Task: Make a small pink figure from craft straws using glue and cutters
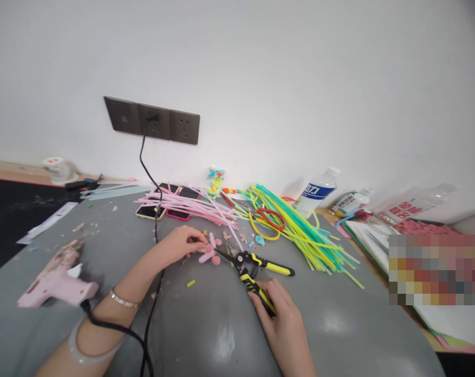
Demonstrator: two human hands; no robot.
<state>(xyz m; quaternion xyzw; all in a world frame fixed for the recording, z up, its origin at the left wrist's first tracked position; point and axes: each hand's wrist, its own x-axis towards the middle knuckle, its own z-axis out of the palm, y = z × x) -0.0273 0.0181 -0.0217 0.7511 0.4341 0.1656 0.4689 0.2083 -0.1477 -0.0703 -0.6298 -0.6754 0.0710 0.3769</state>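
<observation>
My left hand (pixel 181 244) pinches a small pink pipe-cleaner flower (pixel 208 252) just above the grey table (pixel 206 319). My right hand (pixel 281 314) grips one yellow-and-black handle of a pair of pliers (pixel 257 272). The pliers' handles are spread apart and their jaws point left, touching the pink flower. A silver bracelet and a clear bangle sit on my left forearm. Small cut bits of pink, yellow and blue pipe cleaner lie around the flower.
A pink glue gun (pixel 55 283) lies at the left, its black cord (pixel 155 230) running to the wall socket (pixel 153 121). Pink pipe cleaners (pixel 190 207), green and yellow ones (pixel 300 225), phones (pixel 159 207), a water bottle (pixel 316 191) and paper sheets (pixel 449 314) crowd the back and right.
</observation>
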